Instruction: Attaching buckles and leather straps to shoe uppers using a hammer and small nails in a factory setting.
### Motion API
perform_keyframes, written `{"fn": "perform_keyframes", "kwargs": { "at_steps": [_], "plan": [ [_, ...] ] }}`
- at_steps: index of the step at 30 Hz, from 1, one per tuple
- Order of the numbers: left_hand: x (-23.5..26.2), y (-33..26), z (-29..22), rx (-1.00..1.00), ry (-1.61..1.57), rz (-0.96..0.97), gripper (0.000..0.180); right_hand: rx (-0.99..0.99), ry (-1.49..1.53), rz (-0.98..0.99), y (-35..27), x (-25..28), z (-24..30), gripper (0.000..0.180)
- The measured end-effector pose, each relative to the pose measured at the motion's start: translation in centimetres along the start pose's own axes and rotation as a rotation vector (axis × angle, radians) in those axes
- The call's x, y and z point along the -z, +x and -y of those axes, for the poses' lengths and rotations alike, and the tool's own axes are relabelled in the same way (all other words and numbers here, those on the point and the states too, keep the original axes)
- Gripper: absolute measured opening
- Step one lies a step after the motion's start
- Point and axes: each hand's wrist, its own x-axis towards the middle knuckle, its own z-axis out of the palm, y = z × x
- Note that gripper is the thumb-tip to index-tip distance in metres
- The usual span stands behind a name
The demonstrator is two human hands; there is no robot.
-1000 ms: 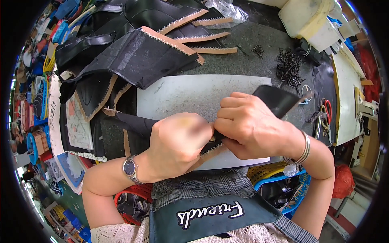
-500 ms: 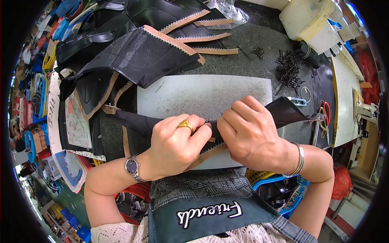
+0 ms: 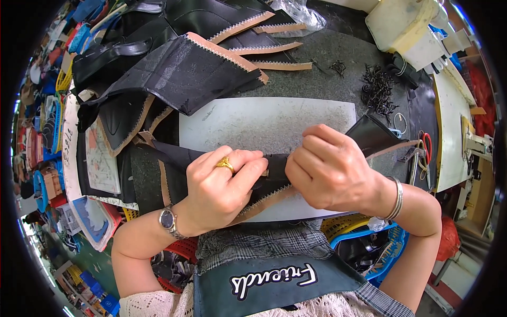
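Both my hands grip one black leather piece [image 3: 275,168] with a tan, zigzag-stitched edge, over a whitish board. My left hand [image 3: 219,185] pinches it near its middle with thumb and bent fingers; something small and brownish shows at the fingertips, too small to name. My right hand [image 3: 330,174] is closed in a fist on it just to the right, its fingertips hidden. Black leather extends past both hands, and its right end rises above my right wrist. The white board [image 3: 269,119] lies on the dark worktop.
Stacked black leather pieces [image 3: 185,74] with tan stitched edges cover the far left. Black scraps [image 3: 377,92] lie at the right, near red-handled scissors [image 3: 425,148]. A whitish machine [image 3: 404,31] stands far right. A blue basket [image 3: 388,256] and a red basket [image 3: 182,248] sit below the table edge.
My hands have moved slightly apart, the left a little leftward, the right a little rightward. The leather's right end has turned, now showing its tan edge and covering more of the blue tool behind it.
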Motion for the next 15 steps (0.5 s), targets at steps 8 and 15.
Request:
{"fn": "perform_keyframes", "kwargs": {
  "at_steps": [8, 15],
  "plan": [
    [-0.5, -0.2, 0.0, -0.012, 0.0, -0.019, 0.021, -0.083, -0.066, -0.031, 0.8, -0.5, 1.1, 0.02],
    [-0.6, 0.0, -0.3, -0.003, -0.061, -0.023, 0.016, -0.131, 0.045, 0.183, 2.1, 0.6, 1.2, 0.039]
  ]
}}
